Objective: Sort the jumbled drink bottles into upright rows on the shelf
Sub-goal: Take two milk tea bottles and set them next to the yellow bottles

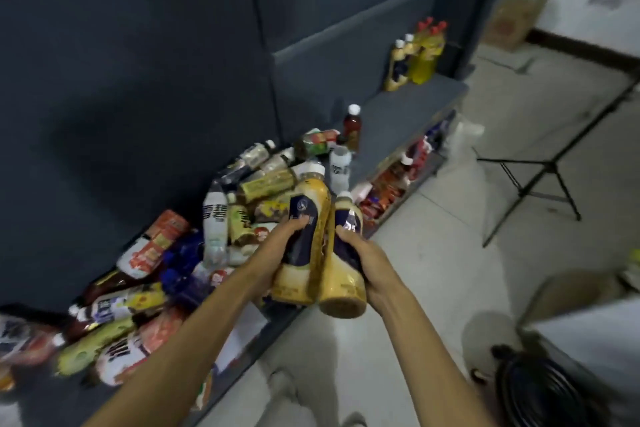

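My left hand [277, 253] grips a tan milk-tea bottle [311, 204] with a dark blue label and white cap. My right hand [367, 262] grips a second bottle of the same kind [343, 288]. Both bottles are held side by side over the shelf's front edge, caps pointing away from me. A jumbled pile of drink bottles [166, 253] lies on the grey shelf [408, 114] to the left. At the shelf's far end stand upright bottles: two tan ones [398, 66] and yellow ones with red caps [427, 52]. A dark red bottle [352, 126] stands alone mid-shelf.
A dark wall backs the shelf. Snack packs [391, 191] fill the lower shelf. A black folding stand [540, 177] is on the floor at right, a cardboard box [516, 21] farther back, a black fan [540, 392] and a white surface at lower right.
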